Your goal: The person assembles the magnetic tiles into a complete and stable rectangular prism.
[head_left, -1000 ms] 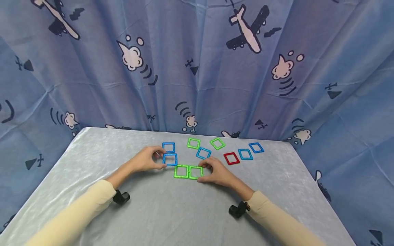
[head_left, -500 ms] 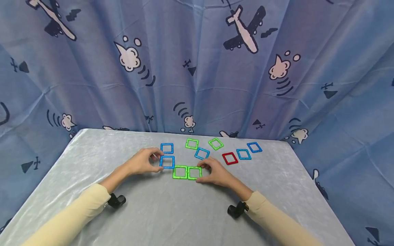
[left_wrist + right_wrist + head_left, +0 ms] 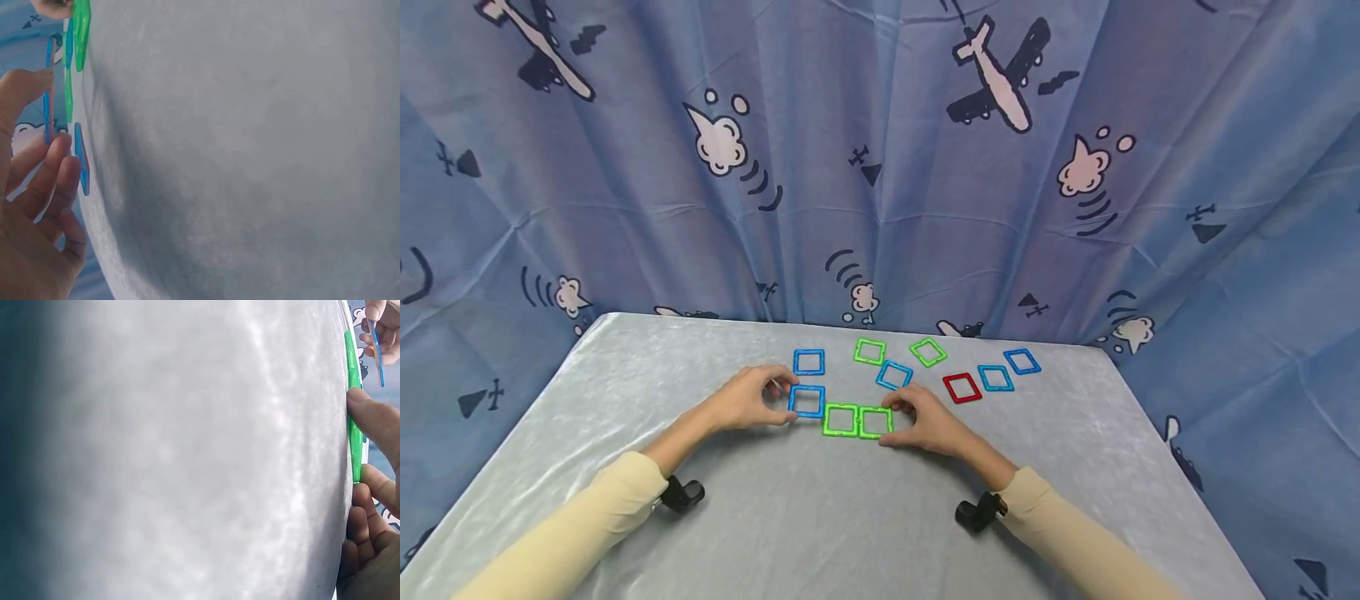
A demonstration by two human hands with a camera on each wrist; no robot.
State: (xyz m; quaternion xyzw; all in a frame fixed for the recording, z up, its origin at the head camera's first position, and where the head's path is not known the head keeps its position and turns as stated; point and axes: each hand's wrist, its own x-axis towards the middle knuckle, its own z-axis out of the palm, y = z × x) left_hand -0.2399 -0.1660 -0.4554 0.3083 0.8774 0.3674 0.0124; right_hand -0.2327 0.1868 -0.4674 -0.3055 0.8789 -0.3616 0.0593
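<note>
My left hand (image 3: 747, 400) pinches a blue square magnetic tile (image 3: 808, 415) between thumb and fingers, raised off the cloth in the left wrist view. Beyond it lies another blue square tile (image 3: 809, 372). To the right, two green square tiles lie flat edge to edge: a left green tile (image 3: 840, 434) and a right green tile (image 3: 876, 437). My right hand (image 3: 928, 423) grips the right green tile by its near and far edges, thumb (image 3: 364, 403) toward me. The held blue tile hangs close beside the left green tile's far left corner.
Farther back lie loose square tiles: two green, one of them a tilted green tile (image 3: 928, 362), several blue, such as a far right blue tile (image 3: 1022, 371), and a red tile (image 3: 962, 400). A grey cloth (image 3: 865, 517) covers the table; a printed curtain (image 3: 850, 167) hangs behind.
My left hand has drawn the blue tile toward me and slightly left, widening the gap from the blue tile behind it. My right hand stays on the right green tile.
</note>
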